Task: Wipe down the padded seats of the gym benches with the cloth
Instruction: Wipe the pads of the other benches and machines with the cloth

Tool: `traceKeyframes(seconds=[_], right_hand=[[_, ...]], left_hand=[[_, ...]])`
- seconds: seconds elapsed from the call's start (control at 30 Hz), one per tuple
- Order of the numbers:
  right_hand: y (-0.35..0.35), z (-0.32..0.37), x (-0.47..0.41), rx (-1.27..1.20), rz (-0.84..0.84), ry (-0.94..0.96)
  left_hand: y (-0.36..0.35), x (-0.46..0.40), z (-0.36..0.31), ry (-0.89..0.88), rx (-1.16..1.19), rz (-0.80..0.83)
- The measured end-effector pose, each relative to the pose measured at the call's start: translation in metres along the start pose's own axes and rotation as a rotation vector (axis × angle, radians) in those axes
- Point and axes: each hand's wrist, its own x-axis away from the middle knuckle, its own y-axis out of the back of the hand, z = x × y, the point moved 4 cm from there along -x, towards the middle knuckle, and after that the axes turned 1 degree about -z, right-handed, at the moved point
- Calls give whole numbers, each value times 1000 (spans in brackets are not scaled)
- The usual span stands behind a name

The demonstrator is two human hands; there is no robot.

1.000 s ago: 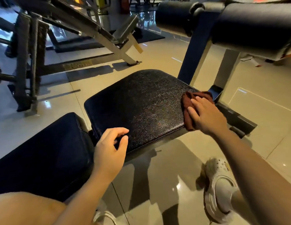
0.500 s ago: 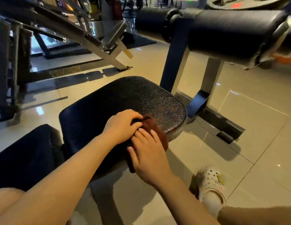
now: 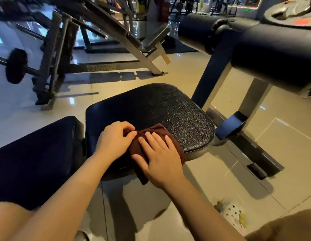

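Counts: 2 hands, left hand (image 3: 114, 140) + right hand (image 3: 160, 157). 1 cloth (image 3: 157, 130). 2 seat pads: textured pad (image 3: 161, 108), dark pad (image 3: 36, 153). 2 roller pads (image 3: 273, 56). 1 shoe (image 3: 233, 213). 1 weight plate (image 3: 15, 66).

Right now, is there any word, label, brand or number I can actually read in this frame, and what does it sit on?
Nothing reads clearly.
Yellowish label plate on the floor rail of the machine frame: lettering too blurred to read.
Red mark on the weight plate at top right: blurred, unreadable.
Green lit sign in the far background: too small to read.
Seat pad and cloth: no text visible.
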Motion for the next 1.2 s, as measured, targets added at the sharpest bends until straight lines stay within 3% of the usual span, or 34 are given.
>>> traceKeyframes(seconds=[0.23,0.4,0.53,0.7,0.9,1.2], right_hand=[[19,-62,-14,-28,105,-218],[26,-88,-31,-35,176,-263],[33,-93,-22,-29,217,-172],[44,-85,9,-4,153,21],[50,-81,23,-60,234,130],[47,-105,-25,-26,155,236]], left_hand=[[-3,44,-6,13,23,-8],[18,74,-11,18,6,-91],[21,94,-34,-14,11,-131],[16,94,-73,-16,-10,-36],[41,50,-137,-171,-272,93],[-19,-6,-111,-181,-237,239]])
